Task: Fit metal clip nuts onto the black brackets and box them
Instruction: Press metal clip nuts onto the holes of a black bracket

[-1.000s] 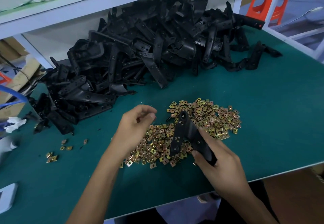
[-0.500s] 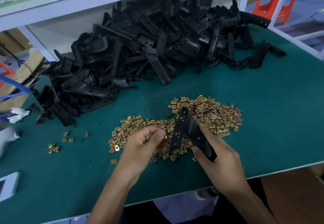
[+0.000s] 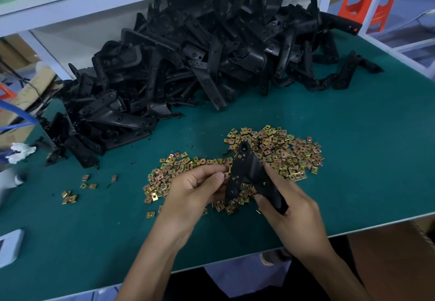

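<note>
My right hand (image 3: 290,203) grips the lower leg of a black V-shaped bracket (image 3: 244,169), held upright over a spread of gold clip nuts (image 3: 280,150) on the green table. My left hand (image 3: 197,190) sits at the bracket's left leg, thumb and fingers curled together at its edge; a clip nut between them cannot be made out. A big heap of black brackets (image 3: 200,60) lies at the back of the table.
A few stray clip nuts (image 3: 70,198) lie at the left. The table's near edge (image 3: 235,260) runs just below my wrists. A brown cardboard box (image 3: 395,263) stands below at the right. A white shelf frame (image 3: 70,1) crosses above the heap.
My left hand came down from above the nuts and moved right to the bracket's left leg. My right hand kept the bracket nearly still.
</note>
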`<action>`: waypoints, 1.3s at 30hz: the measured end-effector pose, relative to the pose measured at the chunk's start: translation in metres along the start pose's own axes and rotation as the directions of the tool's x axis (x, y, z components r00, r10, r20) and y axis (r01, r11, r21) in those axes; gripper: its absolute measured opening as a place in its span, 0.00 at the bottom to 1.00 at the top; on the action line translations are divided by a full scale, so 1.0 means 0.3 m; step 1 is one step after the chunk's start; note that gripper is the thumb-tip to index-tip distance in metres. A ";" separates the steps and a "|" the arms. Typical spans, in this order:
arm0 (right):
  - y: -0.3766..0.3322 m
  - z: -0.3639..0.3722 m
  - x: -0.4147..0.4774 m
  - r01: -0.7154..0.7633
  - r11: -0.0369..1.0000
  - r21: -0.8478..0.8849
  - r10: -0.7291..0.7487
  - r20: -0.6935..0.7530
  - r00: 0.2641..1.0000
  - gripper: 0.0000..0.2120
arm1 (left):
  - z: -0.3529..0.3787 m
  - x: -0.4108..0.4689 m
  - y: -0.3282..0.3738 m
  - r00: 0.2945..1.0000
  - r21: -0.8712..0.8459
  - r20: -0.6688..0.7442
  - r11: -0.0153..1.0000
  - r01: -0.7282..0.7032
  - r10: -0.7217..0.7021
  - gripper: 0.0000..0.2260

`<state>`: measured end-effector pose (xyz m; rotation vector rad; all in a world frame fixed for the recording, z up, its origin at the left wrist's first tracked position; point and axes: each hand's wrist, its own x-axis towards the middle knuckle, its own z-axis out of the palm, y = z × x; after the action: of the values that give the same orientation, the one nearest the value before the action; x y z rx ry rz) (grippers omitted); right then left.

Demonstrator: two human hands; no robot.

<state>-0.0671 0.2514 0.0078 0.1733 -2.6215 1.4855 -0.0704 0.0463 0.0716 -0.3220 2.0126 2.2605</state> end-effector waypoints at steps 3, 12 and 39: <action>0.005 0.002 0.000 0.005 1.000 -0.006 -0.005 -0.001 1.000 0.30 | 0.004 -0.001 0.009 1.000 0.008 0.001 1.000 0.003 -0.003 0.09; 0.016 0.007 0.000 0.020 1.000 0.006 -0.020 -0.003 1.000 0.31 | 0.002 0.008 0.017 1.000 0.064 -0.009 0.998 -0.014 0.015 0.09; 0.019 0.007 0.003 0.015 1.000 0.019 -0.015 0.017 1.000 0.31 | -0.001 0.021 -0.003 0.996 0.124 0.071 0.991 -0.053 0.044 0.11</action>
<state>-0.0690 0.2526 0.0021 0.2079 -2.6137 1.5113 -0.0764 0.0457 0.0693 -0.1841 2.1380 2.1275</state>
